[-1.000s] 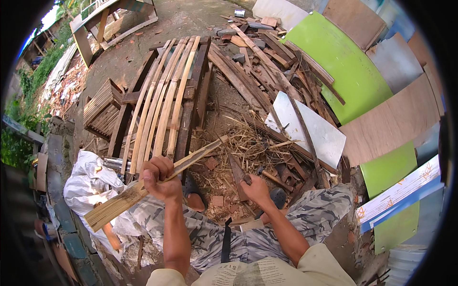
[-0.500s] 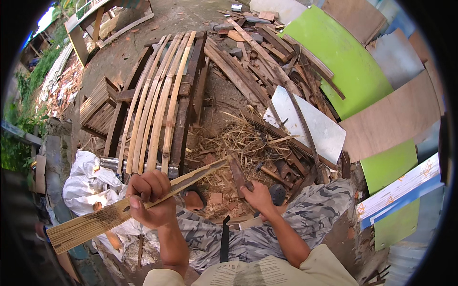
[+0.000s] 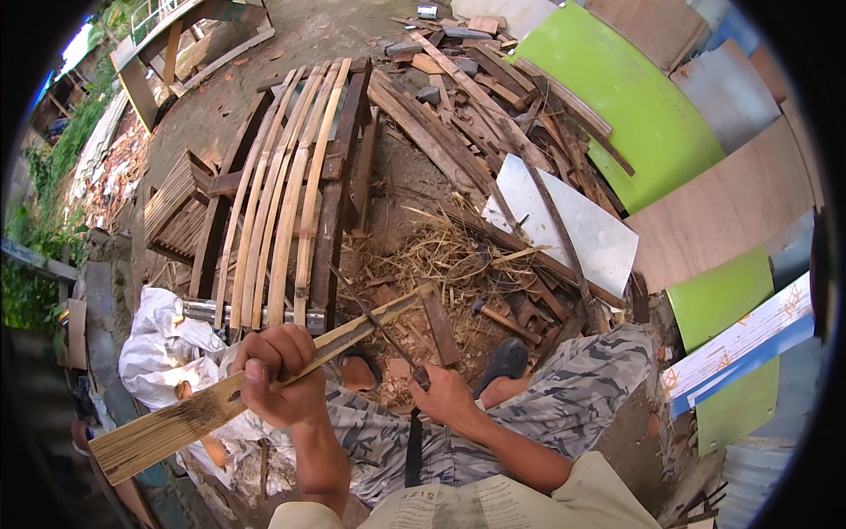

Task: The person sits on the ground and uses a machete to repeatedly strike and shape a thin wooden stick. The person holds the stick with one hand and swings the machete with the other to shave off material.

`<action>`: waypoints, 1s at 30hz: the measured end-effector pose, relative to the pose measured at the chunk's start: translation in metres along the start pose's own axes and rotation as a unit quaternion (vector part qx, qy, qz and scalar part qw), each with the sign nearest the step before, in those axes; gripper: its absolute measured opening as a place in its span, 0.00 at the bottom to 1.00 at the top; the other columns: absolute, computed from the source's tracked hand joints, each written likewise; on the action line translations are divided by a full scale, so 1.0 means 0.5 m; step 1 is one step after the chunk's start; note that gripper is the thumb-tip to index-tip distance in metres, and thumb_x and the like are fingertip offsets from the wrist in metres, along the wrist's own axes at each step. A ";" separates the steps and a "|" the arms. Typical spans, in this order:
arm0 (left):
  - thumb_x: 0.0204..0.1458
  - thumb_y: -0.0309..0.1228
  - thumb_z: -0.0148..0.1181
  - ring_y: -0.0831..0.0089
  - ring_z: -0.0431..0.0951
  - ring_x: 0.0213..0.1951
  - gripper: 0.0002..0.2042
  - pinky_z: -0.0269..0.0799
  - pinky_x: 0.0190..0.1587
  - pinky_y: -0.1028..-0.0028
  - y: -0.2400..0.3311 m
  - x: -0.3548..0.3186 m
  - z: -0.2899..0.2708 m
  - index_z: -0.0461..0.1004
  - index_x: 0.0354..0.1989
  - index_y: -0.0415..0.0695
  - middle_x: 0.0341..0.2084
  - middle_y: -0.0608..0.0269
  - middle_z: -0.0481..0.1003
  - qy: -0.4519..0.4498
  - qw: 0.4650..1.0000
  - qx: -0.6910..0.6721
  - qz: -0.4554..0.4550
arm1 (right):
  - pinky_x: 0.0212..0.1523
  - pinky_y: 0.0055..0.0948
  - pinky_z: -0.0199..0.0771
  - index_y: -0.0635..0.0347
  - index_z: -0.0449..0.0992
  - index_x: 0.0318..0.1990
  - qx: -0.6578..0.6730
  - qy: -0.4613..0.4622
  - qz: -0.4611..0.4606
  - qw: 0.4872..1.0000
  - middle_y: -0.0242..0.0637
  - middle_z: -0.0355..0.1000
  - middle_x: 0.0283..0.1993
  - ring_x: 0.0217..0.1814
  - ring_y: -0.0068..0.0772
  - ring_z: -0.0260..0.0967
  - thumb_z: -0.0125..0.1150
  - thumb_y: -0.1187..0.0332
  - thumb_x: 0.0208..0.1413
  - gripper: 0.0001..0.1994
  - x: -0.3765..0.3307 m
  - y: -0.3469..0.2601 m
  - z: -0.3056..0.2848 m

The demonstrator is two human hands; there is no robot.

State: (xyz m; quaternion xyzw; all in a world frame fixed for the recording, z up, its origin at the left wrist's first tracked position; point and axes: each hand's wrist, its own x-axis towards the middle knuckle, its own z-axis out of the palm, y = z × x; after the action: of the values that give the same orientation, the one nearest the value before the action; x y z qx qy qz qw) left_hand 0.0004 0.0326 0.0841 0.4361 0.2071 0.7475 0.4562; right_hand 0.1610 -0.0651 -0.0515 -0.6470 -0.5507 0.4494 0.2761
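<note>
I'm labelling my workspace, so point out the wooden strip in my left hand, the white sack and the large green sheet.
Wooden strip (image 3: pixel 187 418): head view, broad near section.
White sack (image 3: pixel 167 341): head view, crumpled upper part.
Large green sheet (image 3: pixel 621 106): head view, its middle.

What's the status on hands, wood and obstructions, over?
Left fingers closed on wooden strip. Right fingers gripping thin-bladed tool. It crosses the strip in view, contact unclear. No obstruction apparent.
</note>
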 end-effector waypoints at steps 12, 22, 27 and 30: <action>0.56 0.37 0.46 0.80 0.46 0.12 0.18 0.41 0.16 0.75 -0.029 0.004 -0.005 0.51 0.16 0.49 0.09 0.69 0.50 0.017 1.000 -0.010 0.002 | 0.30 0.46 0.72 0.66 0.73 0.38 0.030 -0.005 -0.011 0.999 0.55 0.71 0.20 0.26 0.56 0.74 0.62 0.63 0.50 0.15 0.028 0.026 0.022; 0.58 0.40 0.44 0.81 0.45 0.13 0.19 0.41 0.16 0.78 0.008 0.023 -0.014 0.49 0.17 0.51 0.10 0.72 0.48 0.100 0.995 0.008 0.002 | 0.28 0.49 0.71 0.65 0.73 0.37 -0.034 -0.001 -0.042 0.999 0.52 0.73 0.23 0.27 0.58 0.73 0.61 0.62 0.51 0.14 -0.003 -0.034 0.000; 0.59 0.41 0.43 0.81 0.45 0.12 0.19 0.42 0.16 0.78 0.005 0.023 0.001 0.49 0.17 0.51 0.10 0.71 0.48 0.099 0.994 0.036 -0.005 | 0.30 0.51 0.73 0.64 0.71 0.36 0.000 -0.035 -0.021 0.999 0.53 0.73 0.22 0.28 0.59 0.73 0.60 0.62 0.52 0.13 -0.033 -0.042 -0.028; 0.59 0.41 0.43 0.81 0.45 0.12 0.19 0.42 0.15 0.78 0.010 0.023 0.016 0.49 0.17 0.51 0.10 0.71 0.48 0.088 0.996 0.034 -0.009 | 0.27 0.47 0.71 0.65 0.71 0.34 0.017 -0.032 -0.022 0.999 0.51 0.72 0.21 0.25 0.57 0.72 0.61 0.65 0.52 0.11 -0.045 -0.070 -0.044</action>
State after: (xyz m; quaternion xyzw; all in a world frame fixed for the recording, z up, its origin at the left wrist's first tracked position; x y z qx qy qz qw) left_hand 0.0021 0.0395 0.0971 0.3823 0.2750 0.7715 0.4278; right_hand 0.1643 -0.0752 -0.0058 -0.6153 -0.5659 0.4728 0.2788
